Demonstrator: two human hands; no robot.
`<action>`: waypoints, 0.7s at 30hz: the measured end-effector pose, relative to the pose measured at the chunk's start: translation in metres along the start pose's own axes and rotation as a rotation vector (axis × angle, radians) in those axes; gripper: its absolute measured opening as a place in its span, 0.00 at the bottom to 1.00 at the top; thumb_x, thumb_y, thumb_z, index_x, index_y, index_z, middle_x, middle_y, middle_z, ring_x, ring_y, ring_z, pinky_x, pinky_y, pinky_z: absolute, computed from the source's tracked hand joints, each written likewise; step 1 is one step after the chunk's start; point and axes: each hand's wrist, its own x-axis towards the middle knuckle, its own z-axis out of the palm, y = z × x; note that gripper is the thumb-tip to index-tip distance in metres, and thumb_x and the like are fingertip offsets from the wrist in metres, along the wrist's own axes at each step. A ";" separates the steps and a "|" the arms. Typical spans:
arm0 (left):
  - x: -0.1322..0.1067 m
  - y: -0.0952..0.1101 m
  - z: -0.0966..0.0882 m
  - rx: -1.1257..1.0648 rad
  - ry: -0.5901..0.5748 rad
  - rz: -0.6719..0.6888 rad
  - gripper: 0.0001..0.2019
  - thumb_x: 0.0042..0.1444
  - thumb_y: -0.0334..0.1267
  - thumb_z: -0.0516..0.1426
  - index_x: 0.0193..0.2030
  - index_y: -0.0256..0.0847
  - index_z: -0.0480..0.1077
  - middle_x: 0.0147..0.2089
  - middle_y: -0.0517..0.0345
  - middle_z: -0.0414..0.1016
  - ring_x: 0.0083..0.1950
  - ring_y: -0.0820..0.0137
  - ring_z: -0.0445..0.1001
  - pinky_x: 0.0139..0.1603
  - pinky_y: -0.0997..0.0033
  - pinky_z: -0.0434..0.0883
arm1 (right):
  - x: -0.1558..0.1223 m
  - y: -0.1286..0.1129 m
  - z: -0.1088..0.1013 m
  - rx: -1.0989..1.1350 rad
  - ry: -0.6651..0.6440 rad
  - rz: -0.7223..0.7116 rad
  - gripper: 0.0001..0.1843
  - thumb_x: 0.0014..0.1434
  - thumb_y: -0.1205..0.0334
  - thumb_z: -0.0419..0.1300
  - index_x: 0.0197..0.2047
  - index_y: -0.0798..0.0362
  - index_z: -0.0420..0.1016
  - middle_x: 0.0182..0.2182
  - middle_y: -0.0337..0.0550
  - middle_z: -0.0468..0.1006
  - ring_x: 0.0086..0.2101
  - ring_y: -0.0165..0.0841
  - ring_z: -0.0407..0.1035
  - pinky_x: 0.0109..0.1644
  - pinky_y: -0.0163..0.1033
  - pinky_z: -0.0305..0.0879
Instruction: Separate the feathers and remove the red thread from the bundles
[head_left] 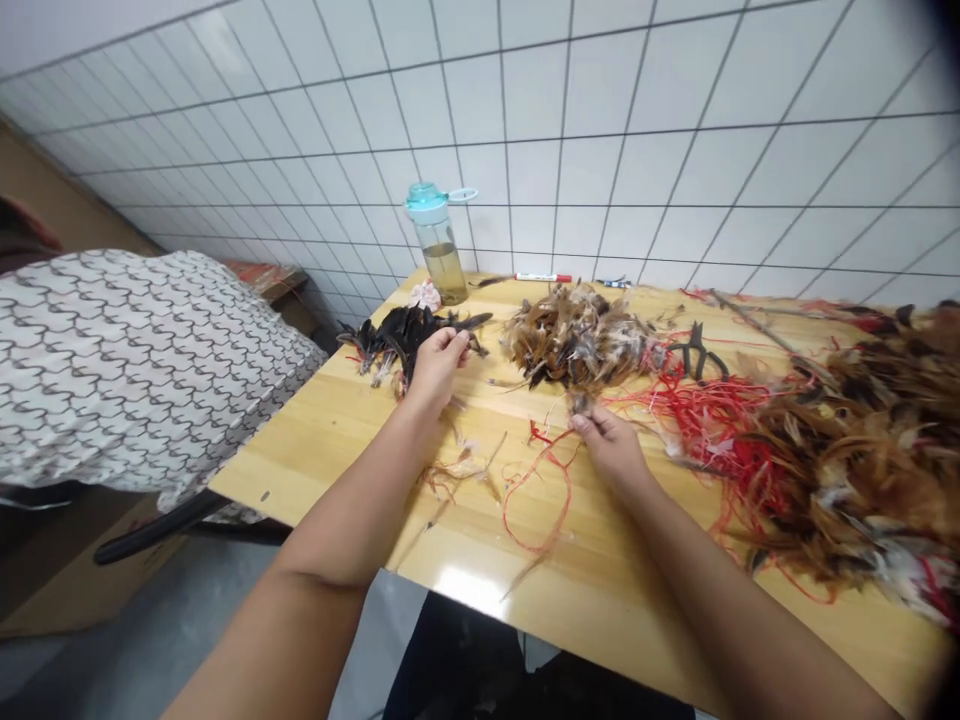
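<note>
My left hand [439,365] is at the right side of a pile of black feathers [401,335], fingertips pinched together. One long dark feather [474,322] sticks out just beyond the fingers; what lies between them is too small to make out. Lower and to the right, my right hand [611,445] pinches a small brownish feather tuft [579,403] between thumb and fingers. Right behind it lies a heap of brown feathers [559,335]. A loop of red string [504,505] lies on the table beside the right fingertips.
A water bottle [442,255] stands at the back near the tiled wall, by a red-and-white marker [544,278]. Black-handled pliers [697,355], tangled red strings [720,420] and a large brown feather bundle [877,450] occupy the right. Patterned cloth [142,370] hangs at left.
</note>
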 end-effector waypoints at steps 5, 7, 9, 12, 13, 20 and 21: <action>-0.006 0.002 0.007 0.026 -0.062 0.055 0.14 0.49 0.43 0.61 0.25 0.39 0.61 0.23 0.65 0.62 0.25 0.79 0.63 0.28 0.79 0.61 | -0.005 -0.004 0.004 -0.271 -0.076 -0.140 0.09 0.57 0.63 0.53 0.25 0.50 0.67 0.25 0.41 0.72 0.30 0.34 0.65 0.36 0.37 0.58; -0.008 0.006 0.014 0.058 -0.107 0.073 0.14 0.49 0.43 0.60 0.26 0.39 0.61 0.23 0.65 0.62 0.25 0.78 0.63 0.28 0.78 0.61 | -0.007 -0.008 0.004 -0.345 -0.112 -0.168 0.09 0.58 0.64 0.53 0.26 0.51 0.67 0.27 0.43 0.73 0.32 0.34 0.66 0.37 0.37 0.58; -0.007 0.012 0.023 0.160 -0.149 0.103 0.12 0.50 0.42 0.60 0.26 0.39 0.62 0.23 0.64 0.64 0.25 0.77 0.63 0.29 0.78 0.61 | -0.008 -0.011 0.004 -0.381 -0.123 -0.169 0.09 0.58 0.65 0.53 0.27 0.51 0.68 0.29 0.44 0.74 0.33 0.34 0.67 0.37 0.37 0.58; 0.006 0.024 0.035 0.394 -0.172 0.175 0.10 0.52 0.41 0.58 0.26 0.39 0.64 0.22 0.62 0.67 0.26 0.75 0.64 0.30 0.76 0.60 | -0.008 -0.013 0.003 -0.389 -0.104 -0.165 0.09 0.58 0.65 0.53 0.26 0.51 0.67 0.28 0.43 0.74 0.32 0.33 0.66 0.36 0.37 0.57; 0.014 0.027 0.039 0.471 -0.164 0.196 0.09 0.52 0.41 0.58 0.26 0.39 0.66 0.23 0.61 0.68 0.26 0.74 0.65 0.30 0.75 0.60 | -0.008 -0.012 0.003 -0.376 -0.096 -0.166 0.09 0.58 0.65 0.54 0.25 0.51 0.67 0.27 0.42 0.73 0.31 0.33 0.65 0.35 0.36 0.57; 0.038 0.037 0.054 0.813 -0.064 0.415 0.13 0.48 0.30 0.59 0.43 0.37 0.72 0.40 0.51 0.73 0.35 0.69 0.69 0.44 0.67 0.65 | -0.001 0.001 0.003 -0.117 -0.015 -0.084 0.10 0.56 0.60 0.54 0.24 0.51 0.65 0.22 0.38 0.68 0.28 0.32 0.62 0.33 0.36 0.55; 0.032 0.037 0.056 0.807 -0.091 0.468 0.12 0.50 0.29 0.58 0.43 0.38 0.72 0.41 0.51 0.73 0.35 0.69 0.69 0.45 0.67 0.66 | 0.001 0.003 0.002 -0.045 0.008 -0.051 0.11 0.56 0.58 0.54 0.24 0.51 0.65 0.22 0.38 0.67 0.27 0.32 0.61 0.32 0.36 0.54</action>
